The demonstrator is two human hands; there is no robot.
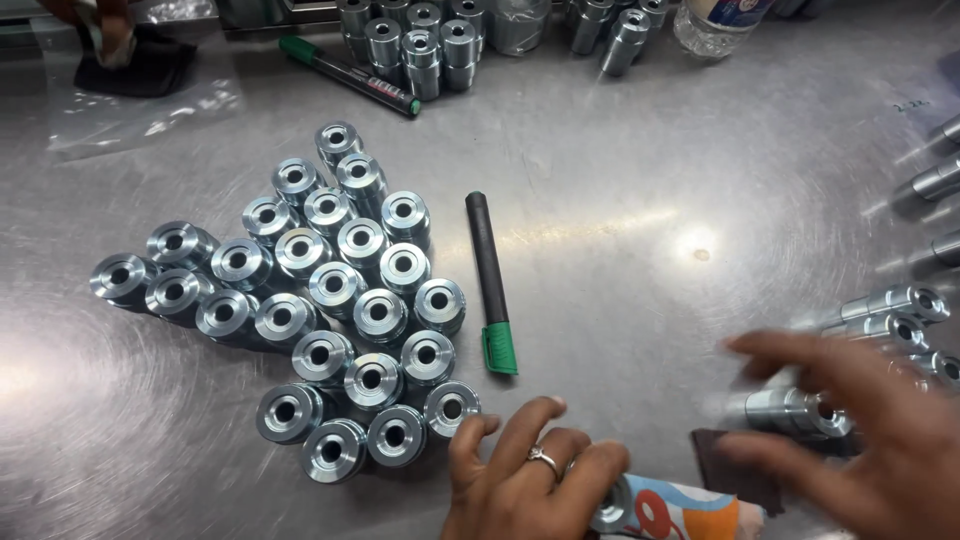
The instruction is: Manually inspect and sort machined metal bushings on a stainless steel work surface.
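Reaching right hand (pixel 860 430), fingers spread, over lying metal bushing (pixel 790 410); left hand (pixel 530 480) gripping colourful can (pixel 680 510).

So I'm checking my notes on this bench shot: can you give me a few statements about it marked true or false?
1. The left hand grips a metal part wrapped in a colourful cloth. True.
2. The green-capped marker lies left of the upright bushings. False: it lies to their right.
3. The right hand is blurred, over a metal cylinder. True.
4. The steel table holds only one marker. False: a second marker lies near the far edge.
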